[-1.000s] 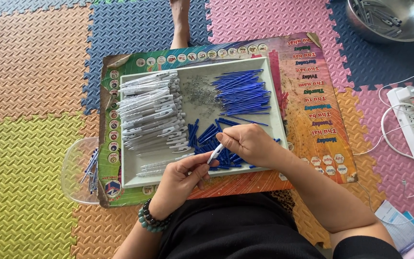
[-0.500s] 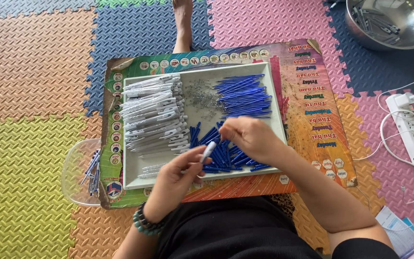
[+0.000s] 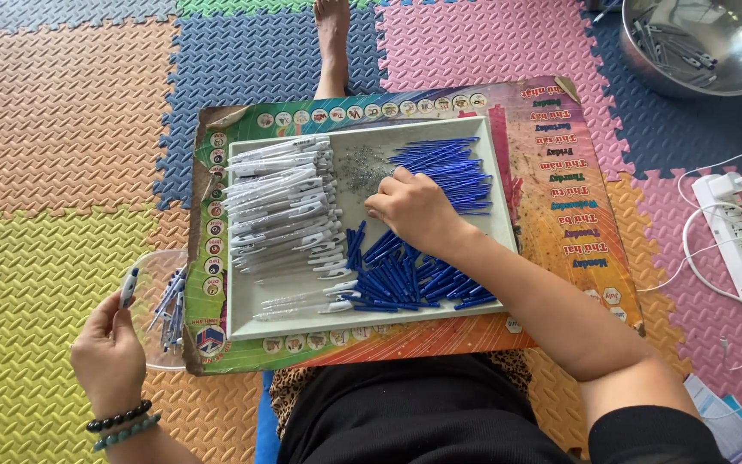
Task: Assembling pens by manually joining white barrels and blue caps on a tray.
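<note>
Out on the far left, over the yellow foam floor tile, the left hand is seen, beaded bracelets at the wrist, with a finished white-and-blue pen pinched between thumb and fingertips and held upright just at the rim of a clear plastic tub. Inside that tub a small heap of assembled pens is lying at a slant. Next along, a colourful printed board is laid across the lap, and on it a white rectangular tray is set. The tray's left half is filled by a thick stack of white pen barrels, laid roughly side by side with clips towards the middle; a few more white barrels are lined up along the near edge. At the tray's centre top a patch of small metal springs is spread, and right there the right hand is planted, fingers curled down narrow with the tips touching the springs; whether one is pinched cannot be told. Blue refills are bundled behind the hand, and a looser scatter of blue pen parts is strewn below the wrist. Further right, a steel bowl is sitting on the dark blue mat, and a white power strip with its cables is lying on the pink tile.
</note>
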